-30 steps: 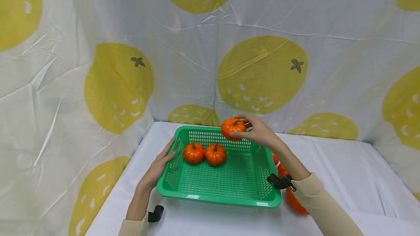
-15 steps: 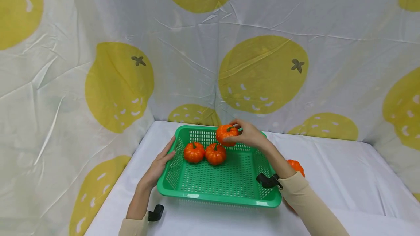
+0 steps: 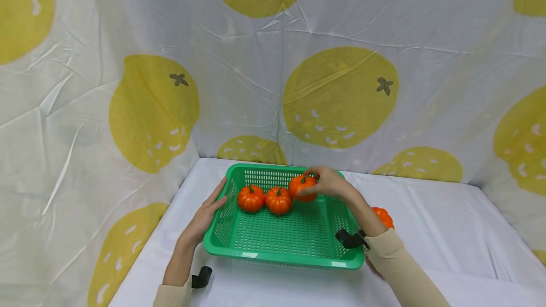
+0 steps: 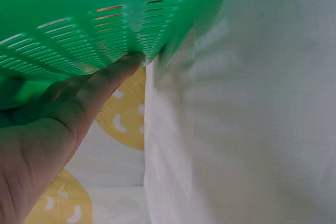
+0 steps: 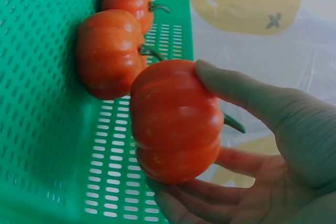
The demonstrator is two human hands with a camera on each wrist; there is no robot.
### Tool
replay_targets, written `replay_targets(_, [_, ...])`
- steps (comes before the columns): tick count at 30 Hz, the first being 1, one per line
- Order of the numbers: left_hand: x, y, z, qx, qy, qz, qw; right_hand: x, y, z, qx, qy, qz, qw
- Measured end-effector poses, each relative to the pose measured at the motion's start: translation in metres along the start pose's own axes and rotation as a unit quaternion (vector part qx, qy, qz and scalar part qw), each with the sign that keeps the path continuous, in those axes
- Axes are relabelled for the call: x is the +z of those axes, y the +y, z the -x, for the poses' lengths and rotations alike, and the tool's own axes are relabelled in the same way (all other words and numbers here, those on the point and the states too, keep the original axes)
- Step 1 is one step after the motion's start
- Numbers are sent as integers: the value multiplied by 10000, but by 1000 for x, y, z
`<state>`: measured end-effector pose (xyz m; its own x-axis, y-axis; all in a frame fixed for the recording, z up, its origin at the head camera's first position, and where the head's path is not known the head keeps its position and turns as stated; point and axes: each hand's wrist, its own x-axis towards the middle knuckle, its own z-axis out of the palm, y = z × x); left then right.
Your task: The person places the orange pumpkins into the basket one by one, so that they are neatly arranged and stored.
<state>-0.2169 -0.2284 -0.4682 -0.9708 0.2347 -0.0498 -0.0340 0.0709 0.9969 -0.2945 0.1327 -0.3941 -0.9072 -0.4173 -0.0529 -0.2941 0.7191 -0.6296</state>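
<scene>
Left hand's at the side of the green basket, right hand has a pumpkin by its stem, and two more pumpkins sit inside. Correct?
Not quite: the right hand grips the pumpkin round its body, with the stem free, as the right wrist view shows. The rest stands: left hand at the side of the green basket, two more pumpkins inside.

Lemon-print cloth (image 3: 239,79) behind a white tabletop (image 3: 443,221)

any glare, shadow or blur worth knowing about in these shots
Head: evenly lit, with pale patches, likely glare, on the near rim of the green basket; left wrist: dimmer, soft shadows on the white cloth; right wrist: slightly soft, with a muted sheen on the held pumpkin.
</scene>
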Motion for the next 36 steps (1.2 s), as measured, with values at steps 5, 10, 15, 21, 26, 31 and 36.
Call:
replay_targets(5, [0,1,1,30,-24,-21,10000,4,3,1,162,-127,69,9998])
replay_targets(10, [0,1,1,23,-24,-11,10000,7,5,2,361,-317,178,9987])
replay_targets(15, [0,1,1,34,-45,29,10000,10,7,1,641,-531,342,9959])
replay_targets(21, [0,1,0,31,-42,9,10000,16,11,-2,811,-597,455,9939])
replay_targets(26, [0,1,1,30,-29,-18,10000,17,13,-3,758,-648,619,9931])
replay_targets(31, [0,0,1,28,-45,-3,10000,16,13,-1,623,-756,677,9929])
replay_targets(36, [0,0,1,52,-17,-25,10000,16,14,-2,654,-728,401,9944])
